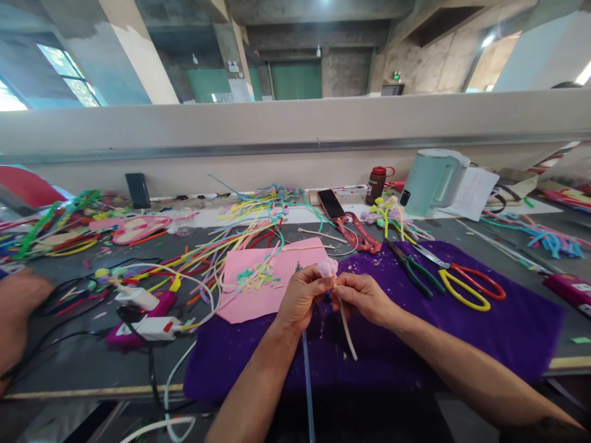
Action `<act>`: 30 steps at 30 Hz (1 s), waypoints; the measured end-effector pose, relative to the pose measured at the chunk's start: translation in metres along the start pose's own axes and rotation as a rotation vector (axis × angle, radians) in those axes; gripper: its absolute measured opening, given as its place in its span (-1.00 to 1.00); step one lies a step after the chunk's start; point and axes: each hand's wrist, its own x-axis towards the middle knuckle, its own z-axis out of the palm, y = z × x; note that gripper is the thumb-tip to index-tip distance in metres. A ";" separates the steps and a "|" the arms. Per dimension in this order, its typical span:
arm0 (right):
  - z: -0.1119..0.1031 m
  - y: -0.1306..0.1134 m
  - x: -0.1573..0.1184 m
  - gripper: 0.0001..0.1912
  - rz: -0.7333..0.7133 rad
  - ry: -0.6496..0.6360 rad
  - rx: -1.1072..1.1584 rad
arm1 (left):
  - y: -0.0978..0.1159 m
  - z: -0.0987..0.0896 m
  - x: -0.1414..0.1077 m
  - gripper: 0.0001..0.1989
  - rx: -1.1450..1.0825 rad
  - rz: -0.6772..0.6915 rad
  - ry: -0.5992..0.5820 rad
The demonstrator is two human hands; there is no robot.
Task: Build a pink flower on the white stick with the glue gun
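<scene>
Above the purple cloth [462, 351], my left hand [302, 295] pinches the base of a fluffy pale pink flower-like piece [327, 267]. Close beside it, my right hand [362, 297] has its fingers closed at the top of a pale stem [347, 332], just under the pink piece. The stem hangs down from my fingertips at a slant. Both sets of fingertips nearly touch. Behind my left hand lies a pink sheet [237, 298] with small green and yellow clippings [256, 278] on it.
Green-handled pliers [418, 274] and red-and-yellow scissors [466, 286] lie right. Behind are a phone [330, 204], a bottle [377, 184], a kettle [433, 183] and colourful stems [249, 224]. Left are power strips [159, 311], cables and another person's hand [28, 298].
</scene>
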 end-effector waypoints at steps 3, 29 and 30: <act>0.000 0.000 0.000 -0.70 0.011 0.007 0.010 | 0.000 0.001 0.000 -0.79 0.002 -0.001 0.018; -0.004 -0.003 -0.001 -0.73 0.016 0.036 0.055 | 0.002 0.003 -0.003 -0.83 0.104 0.041 -0.056; -0.004 -0.003 -0.001 -0.74 0.011 0.047 0.058 | 0.003 0.003 -0.003 -0.84 0.105 0.043 -0.058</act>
